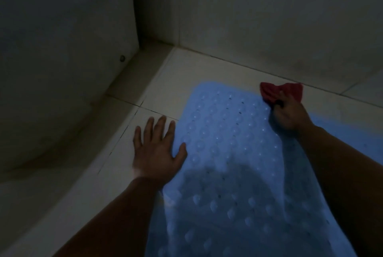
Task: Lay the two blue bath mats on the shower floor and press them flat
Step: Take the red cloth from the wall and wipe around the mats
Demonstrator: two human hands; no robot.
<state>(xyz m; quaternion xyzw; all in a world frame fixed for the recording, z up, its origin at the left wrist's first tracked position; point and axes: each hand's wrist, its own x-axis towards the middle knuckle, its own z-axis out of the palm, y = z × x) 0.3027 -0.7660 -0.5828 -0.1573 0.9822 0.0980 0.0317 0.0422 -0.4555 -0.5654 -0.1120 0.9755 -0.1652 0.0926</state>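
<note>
A blue mat (223,136) studded with rows of round bumps and small holes lies on the pale tiled shower floor (165,82), running from the near edge of the view up toward the far wall (269,18). Its far end has rounded corners and stops short of the wall, leaving a strip of bare tile between them. The near half of the mat lies in shadow and looks slightly rippled there. A second patch of blue (342,132) shows to the right, beyond the right forearm; whether it is another mat or part of the same one cannot be told. The left hand (157,149) is spread flat, fingers straight and apart, holding nothing; its palm and fingers rest on the tile just beside the mat's left edge, with the thumb reaching onto the mat. The right hand (288,111) sits at the mat's far right corner, fingers curled round a bunched red cloth (279,91), which sticks out past the knuckles toward the wall. To the left, a raised curb (116,95) borders the floor, and a curved pale wall (51,49) rises past it, carrying a small round dark fitting (122,58) near its foot. The light is dim throughout.
</note>
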